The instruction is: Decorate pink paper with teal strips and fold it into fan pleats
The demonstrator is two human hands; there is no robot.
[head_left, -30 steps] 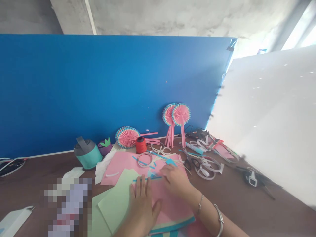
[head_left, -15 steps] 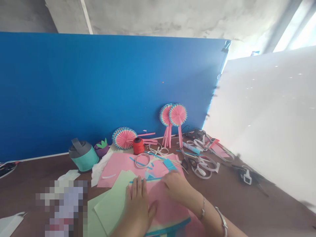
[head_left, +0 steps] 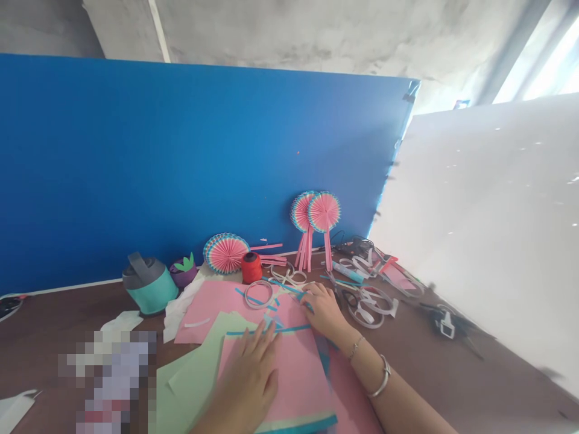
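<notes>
My left hand (head_left: 251,377) lies flat, fingers spread, on a pink paper sheet (head_left: 298,377) with blue strips along its far and near edges. Just beyond the sheet's far right corner is my right hand (head_left: 324,310). Its fingers are bent around a small blue paper piece (head_left: 309,296), mostly hidden beneath them. Green paper sheets (head_left: 194,374) lie to the left, partly under the pink sheet. Farther back, another pink sheet (head_left: 212,301) carries a roll of tape (head_left: 259,295) and loose blue strips.
A red thread spool (head_left: 251,268), pink pleated paper rosettes (head_left: 226,253) and a teal-grey container (head_left: 151,286) stand along the blue panel (head_left: 181,150). Scissors (head_left: 349,298), tape rolls (head_left: 377,300) and a glue tube (head_left: 347,272) clutter the right. A white panel (head_left: 488,229) borders that side.
My right hand has moved from the pink sheet's far edge up and right onto the blue paper piece. My left hand stays on the sheet, its fingers spread wider.
</notes>
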